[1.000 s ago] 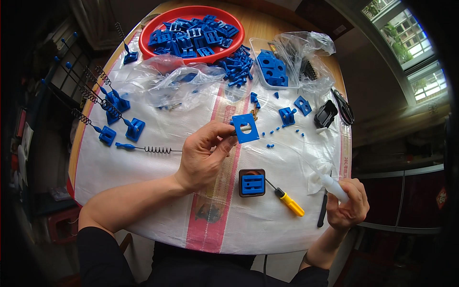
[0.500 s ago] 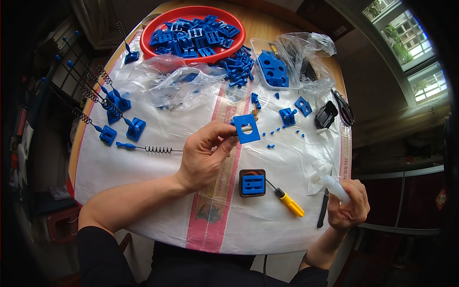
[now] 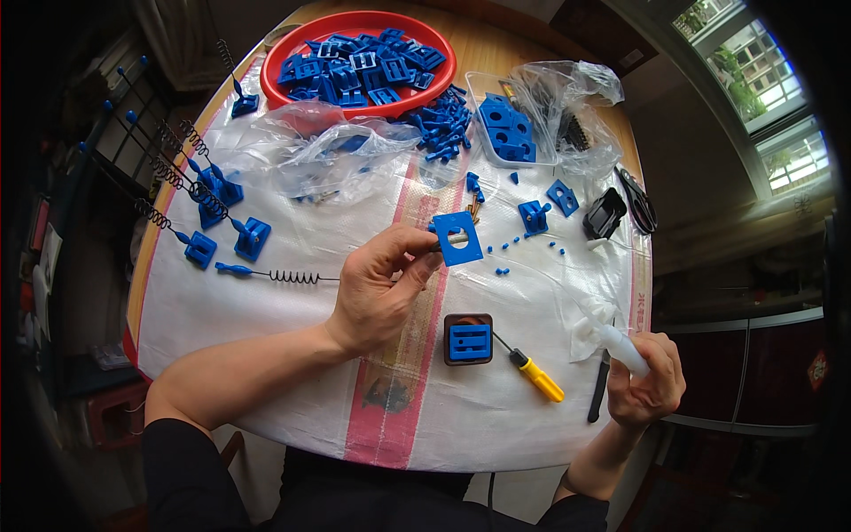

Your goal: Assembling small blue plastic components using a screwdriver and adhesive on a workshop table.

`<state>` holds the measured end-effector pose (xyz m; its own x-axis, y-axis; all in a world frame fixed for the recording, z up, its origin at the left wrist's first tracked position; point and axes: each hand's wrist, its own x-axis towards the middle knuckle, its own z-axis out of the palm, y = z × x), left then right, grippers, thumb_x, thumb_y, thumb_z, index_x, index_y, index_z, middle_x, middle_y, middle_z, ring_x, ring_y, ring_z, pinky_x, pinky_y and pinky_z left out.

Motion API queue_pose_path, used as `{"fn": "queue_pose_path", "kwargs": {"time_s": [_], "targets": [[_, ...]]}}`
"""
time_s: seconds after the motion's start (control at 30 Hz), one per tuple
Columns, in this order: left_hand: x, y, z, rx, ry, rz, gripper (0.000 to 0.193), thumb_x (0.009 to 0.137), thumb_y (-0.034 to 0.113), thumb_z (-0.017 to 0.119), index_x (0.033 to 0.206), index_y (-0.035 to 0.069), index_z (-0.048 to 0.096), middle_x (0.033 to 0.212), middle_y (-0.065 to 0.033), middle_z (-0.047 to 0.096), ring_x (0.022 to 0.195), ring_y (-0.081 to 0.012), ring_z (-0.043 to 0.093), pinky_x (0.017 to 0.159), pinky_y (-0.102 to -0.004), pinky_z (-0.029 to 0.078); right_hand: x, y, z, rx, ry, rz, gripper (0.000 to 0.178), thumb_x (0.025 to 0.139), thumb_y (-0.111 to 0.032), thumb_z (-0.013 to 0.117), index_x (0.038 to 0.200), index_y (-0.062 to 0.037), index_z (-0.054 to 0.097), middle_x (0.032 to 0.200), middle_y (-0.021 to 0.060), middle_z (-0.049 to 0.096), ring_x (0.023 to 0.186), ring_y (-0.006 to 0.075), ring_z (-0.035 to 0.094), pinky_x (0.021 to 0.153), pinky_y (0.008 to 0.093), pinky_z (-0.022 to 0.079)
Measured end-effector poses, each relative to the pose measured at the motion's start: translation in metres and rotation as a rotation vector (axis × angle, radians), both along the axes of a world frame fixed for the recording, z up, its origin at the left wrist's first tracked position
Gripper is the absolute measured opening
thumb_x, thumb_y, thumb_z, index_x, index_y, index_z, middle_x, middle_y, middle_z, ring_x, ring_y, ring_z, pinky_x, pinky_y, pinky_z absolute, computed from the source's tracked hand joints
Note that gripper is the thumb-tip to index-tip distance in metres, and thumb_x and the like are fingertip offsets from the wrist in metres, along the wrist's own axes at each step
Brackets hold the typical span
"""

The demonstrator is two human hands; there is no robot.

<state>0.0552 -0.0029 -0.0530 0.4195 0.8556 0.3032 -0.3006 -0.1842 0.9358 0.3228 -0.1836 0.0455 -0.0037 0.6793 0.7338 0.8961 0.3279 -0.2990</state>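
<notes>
Plate point(image 3: 461, 255) pinched in my left hand point(image 3: 381, 284), tube point(image 3: 624, 351) gripped in my right hand point(image 3: 650, 383); apparently positioning, next likely calls for bringing both together.

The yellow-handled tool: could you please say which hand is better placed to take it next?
Probably the right hand: it is nearer the yellow-handled tool, whose handle end faces that side. It would first need to release the white tube; the left hand, farther off, holds a blue plate.
</notes>
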Motion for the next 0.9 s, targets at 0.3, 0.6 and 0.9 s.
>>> {"fn": "queue_pose_path", "kwargs": {"time_s": [0.3, 0.6, 0.9], "targets": [[0.0001, -0.0001, -0.0007, 0.0, -0.017, -0.009, 0.013, 0.1, 0.003, 0.067, 0.114, 0.003, 0.069, 0.099, -0.0022, 0.066, 0.084, -0.0063, 0.06, 0.07, -0.0232, 0.049, -0.0005, 0.0003, -0.0004, -0.02, -0.003, 0.001, 0.027, 0.073, 0.003, 0.08, 0.097, 0.0046, 0.069, 0.081, 0.0138, 0.068, 0.069, 0.0252, 0.067, 0.066, 0.0333, 0.055], [-0.0007, 0.0004, 0.0001, 0.003, 0.009, -0.009, 0.014, 0.1, 0.003, 0.068, 0.113, 0.003, 0.07, 0.1, -0.0026, 0.066, 0.086, -0.0075, 0.06, 0.072, -0.0243, 0.049, -0.0001, -0.0007, -0.0012, -0.001, 0.028, 0.006, 0.027, 0.073, 0.002, 0.08, 0.098, 0.0045, 0.07, 0.082, 0.0141, 0.068, 0.07, 0.0245, 0.066, 0.067, 0.0327, 0.055], [-0.0004, -0.0002, -0.0001, 0.048, -0.011, -0.028, 0.015, 0.099, 0.001, 0.068, 0.114, 0.002, 0.07, 0.105, -0.0056, 0.068, 0.09, -0.01, 0.063, 0.074, -0.025, 0.052, -0.0071, 0.0021, -0.0045, -0.021, 0.017, 0.04, 0.028, 0.072, 0.001, 0.081, 0.098, 0.003, 0.07, 0.081, 0.0138, 0.069, 0.068, 0.0242, 0.067, 0.065, 0.0327, 0.055]]}}
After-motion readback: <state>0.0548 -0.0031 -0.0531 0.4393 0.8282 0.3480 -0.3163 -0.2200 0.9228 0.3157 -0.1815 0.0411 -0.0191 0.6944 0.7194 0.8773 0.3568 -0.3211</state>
